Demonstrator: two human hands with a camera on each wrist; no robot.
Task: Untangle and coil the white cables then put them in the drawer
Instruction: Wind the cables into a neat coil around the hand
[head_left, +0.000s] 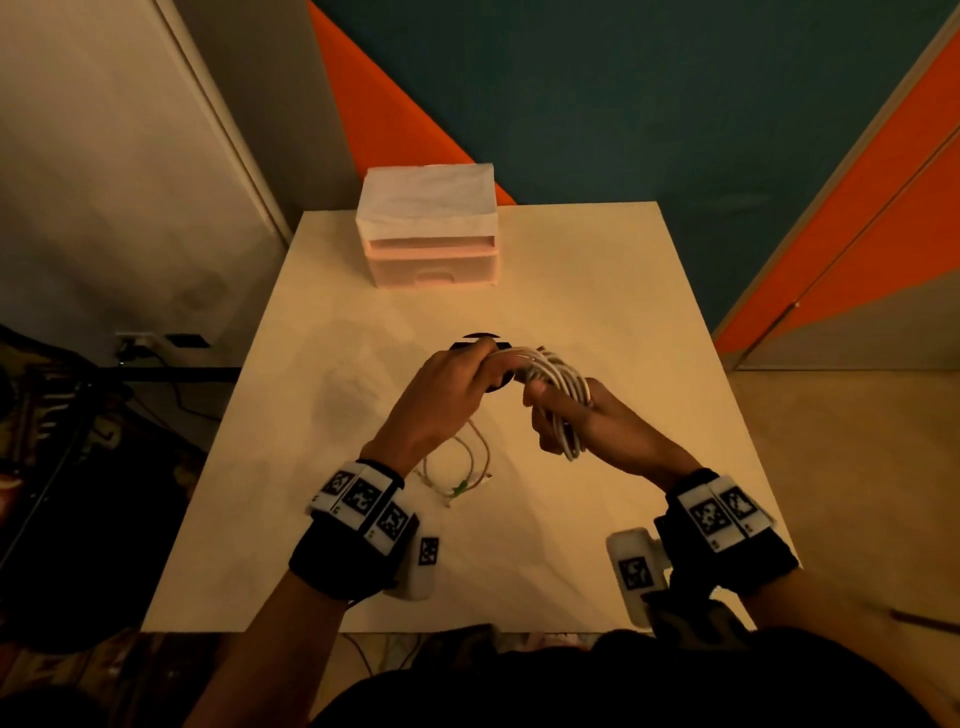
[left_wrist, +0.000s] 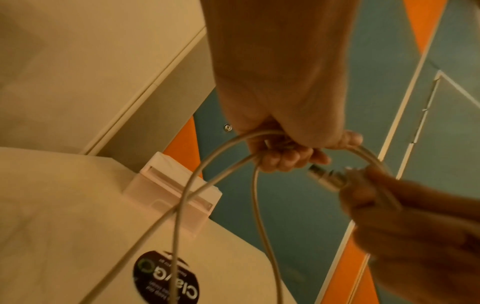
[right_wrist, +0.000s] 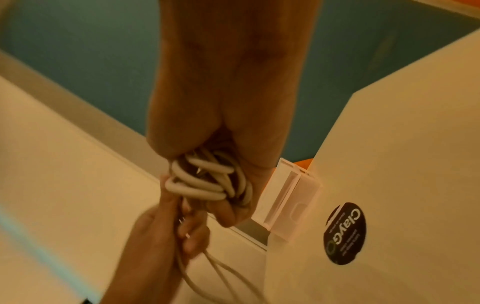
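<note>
Above the middle of the table, my right hand (head_left: 561, 415) grips a thick coil of white cable (head_left: 558, 384), its loops bunched in the palm (right_wrist: 205, 181). My left hand (head_left: 467, 364) curls round the free strands of the same cable (left_wrist: 197, 170) just left of the coil. The cable's plug (left_wrist: 327, 179) pokes out of the right hand's fingers. A thinner white cable (head_left: 457, 467) lies looped on the table under my left wrist. The small white drawer unit (head_left: 431, 234) stands at the table's far edge; its drawers look closed.
A round black sticker (head_left: 483, 358) lies on the white table (head_left: 623, 312) beneath the hands. A wall and white door stand to the left, teal and orange panels behind and to the right. Wires and dark gear sit on the floor at the left.
</note>
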